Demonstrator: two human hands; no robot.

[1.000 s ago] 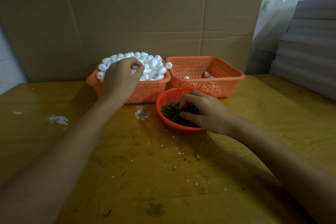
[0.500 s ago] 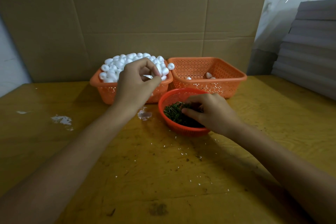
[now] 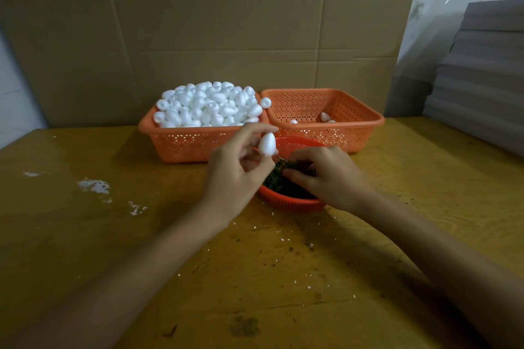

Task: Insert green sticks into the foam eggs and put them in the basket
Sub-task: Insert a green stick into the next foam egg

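The left hand (image 3: 238, 176) gripped one foam egg (image 3: 267, 144) between thumb and fingertips, narrow end up, over the 10 o'clock rim of the round basket (image 3: 289, 202). The right hand (image 3: 326, 176) lay in that basket with fingers curled down into the green sticks (image 3: 276, 180); whether it had a stick pinched could not be determined. The supply basket (image 3: 181, 144), heaped with loose eggs (image 3: 209, 105), stood at 11 o'clock from the round basket. The receiving basket (image 3: 354, 125) stood at 1 o'clock and held only a few eggs (image 3: 324, 116), so the work was judged to be at an early stage. Insertion was assessed as the next step. White crumbs (image 3: 93, 185) on the table (image 3: 283, 278) suggested brittle foam, so an off-centre or forced stick could split the egg or break out its side. A tight grip could dent it. Several tangled sticks might lift out together. One stray egg (image 3: 265, 102), perched at the supply basket's rim, could roll off if bumped.
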